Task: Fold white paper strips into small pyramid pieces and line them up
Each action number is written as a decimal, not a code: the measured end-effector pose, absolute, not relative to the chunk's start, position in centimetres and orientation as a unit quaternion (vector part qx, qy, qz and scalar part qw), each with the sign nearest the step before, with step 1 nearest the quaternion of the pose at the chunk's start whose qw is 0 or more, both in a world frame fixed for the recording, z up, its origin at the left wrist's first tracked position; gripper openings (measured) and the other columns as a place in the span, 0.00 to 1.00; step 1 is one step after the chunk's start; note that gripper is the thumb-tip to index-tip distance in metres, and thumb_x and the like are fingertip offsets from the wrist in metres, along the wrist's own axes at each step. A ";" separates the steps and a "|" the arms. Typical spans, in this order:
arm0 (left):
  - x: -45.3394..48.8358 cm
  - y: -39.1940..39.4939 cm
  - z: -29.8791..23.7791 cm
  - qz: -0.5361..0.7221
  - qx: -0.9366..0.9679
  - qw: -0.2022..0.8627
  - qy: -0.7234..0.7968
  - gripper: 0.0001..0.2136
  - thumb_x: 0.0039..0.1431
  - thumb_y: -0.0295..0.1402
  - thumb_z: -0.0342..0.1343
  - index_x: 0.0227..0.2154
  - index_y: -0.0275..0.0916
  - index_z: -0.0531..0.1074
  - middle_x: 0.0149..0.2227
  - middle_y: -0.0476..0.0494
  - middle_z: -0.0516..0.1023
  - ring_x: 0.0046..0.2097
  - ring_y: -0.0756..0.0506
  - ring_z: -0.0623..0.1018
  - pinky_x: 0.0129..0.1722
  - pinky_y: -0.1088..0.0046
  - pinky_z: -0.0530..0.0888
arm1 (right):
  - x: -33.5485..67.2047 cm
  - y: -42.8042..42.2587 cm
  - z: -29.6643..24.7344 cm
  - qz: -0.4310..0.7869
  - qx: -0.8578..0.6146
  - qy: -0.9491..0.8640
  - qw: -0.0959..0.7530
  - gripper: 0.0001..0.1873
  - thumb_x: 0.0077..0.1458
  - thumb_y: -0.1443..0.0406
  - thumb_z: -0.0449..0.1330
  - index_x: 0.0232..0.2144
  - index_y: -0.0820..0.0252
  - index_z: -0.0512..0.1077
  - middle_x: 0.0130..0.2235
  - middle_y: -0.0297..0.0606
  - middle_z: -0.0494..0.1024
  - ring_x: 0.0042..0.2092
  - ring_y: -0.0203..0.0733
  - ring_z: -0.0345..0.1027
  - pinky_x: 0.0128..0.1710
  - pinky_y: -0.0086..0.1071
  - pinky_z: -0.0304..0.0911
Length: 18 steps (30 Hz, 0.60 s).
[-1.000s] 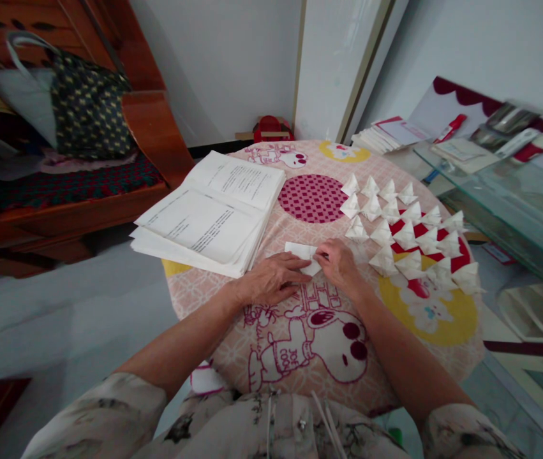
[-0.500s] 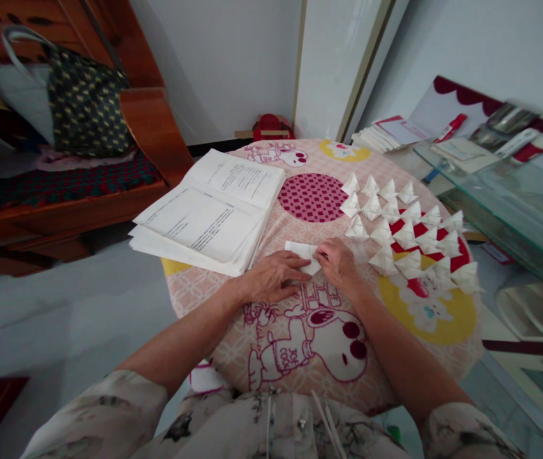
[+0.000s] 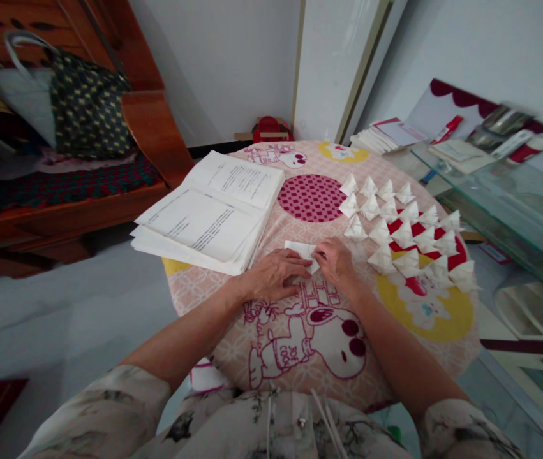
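Note:
A small folded strip of white paper (image 3: pixel 294 245) lies on the round table in front of me, partly covered by my fingers. My left hand (image 3: pixel 275 274) rests at its near left side, fingers stretched out over the paper and pressing it down. At the paper's right end my right hand (image 3: pixel 334 260) is closed, thumb and fingertips pinching the edge. To the right, several folded white paper pieces (image 3: pixel 404 236) with pointed tips stand in rows on the cloth. An open stack of printed pages (image 3: pixel 204 223) lies left of my hands.
A patterned pink tablecloth (image 3: pixel 233 347) covers the table. Close to its right side is a glass shelf (image 3: pixel 501 204) with a cup and small items; a pile of papers (image 3: pixel 386 135) sits behind. A wooden bench (image 3: pixel 149 137) with a dotted bag (image 3: pixel 89 105) stands at left.
The fingers have shifted slightly on the paper, and less of its near right part shows. The view has moved a little; the folded pieces and printed pages stay in place.

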<state>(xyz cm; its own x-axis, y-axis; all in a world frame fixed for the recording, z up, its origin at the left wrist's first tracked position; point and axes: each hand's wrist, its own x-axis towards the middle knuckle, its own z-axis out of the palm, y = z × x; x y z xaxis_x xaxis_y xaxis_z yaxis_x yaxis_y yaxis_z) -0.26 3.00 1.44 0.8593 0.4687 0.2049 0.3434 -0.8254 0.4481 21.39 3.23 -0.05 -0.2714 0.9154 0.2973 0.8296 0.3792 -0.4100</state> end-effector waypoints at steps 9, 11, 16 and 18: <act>-0.1 2.8 1.8 0.155 0.940 0.199 0.231 0.15 0.58 0.33 0.59 0.48 0.41 0.77 0.57 0.42 0.76 0.56 0.38 0.72 0.57 0.57 0.69 | 23.9 2.3 2.0 0.205 -0.555 -0.717 0.369 0.07 0.55 0.66 0.57 0.27 0.59 0.74 0.28 0.36 0.77 0.30 0.40 0.68 0.33 0.33 0.62; -0.1 2.8 1.8 0.155 0.940 0.199 0.230 0.15 0.58 0.33 0.59 0.48 0.41 0.77 0.57 0.42 0.76 0.56 0.38 0.72 0.57 0.57 0.69 | 23.5 1.7 1.9 0.278 -0.549 -0.717 0.327 0.07 0.54 0.65 0.58 0.26 0.58 0.74 0.26 0.34 0.77 0.28 0.39 0.69 0.30 0.31 0.61; -0.2 2.9 1.6 0.150 0.943 0.198 0.224 0.14 0.57 0.32 0.60 0.47 0.41 0.77 0.57 0.42 0.75 0.57 0.38 0.71 0.58 0.57 0.68 | 21.5 1.1 1.5 0.235 -0.592 -0.736 0.229 0.04 0.50 0.69 0.62 0.25 0.56 0.73 0.24 0.35 0.77 0.27 0.40 0.68 0.27 0.32 0.57; -0.2 2.9 1.5 0.151 0.943 0.196 0.222 0.14 0.57 0.32 0.60 0.47 0.42 0.77 0.57 0.42 0.75 0.57 0.39 0.71 0.58 0.57 0.68 | 21.1 1.2 1.5 0.200 -0.604 -0.744 0.207 0.05 0.48 0.70 0.64 0.25 0.56 0.73 0.25 0.36 0.77 0.28 0.41 0.69 0.28 0.32 0.56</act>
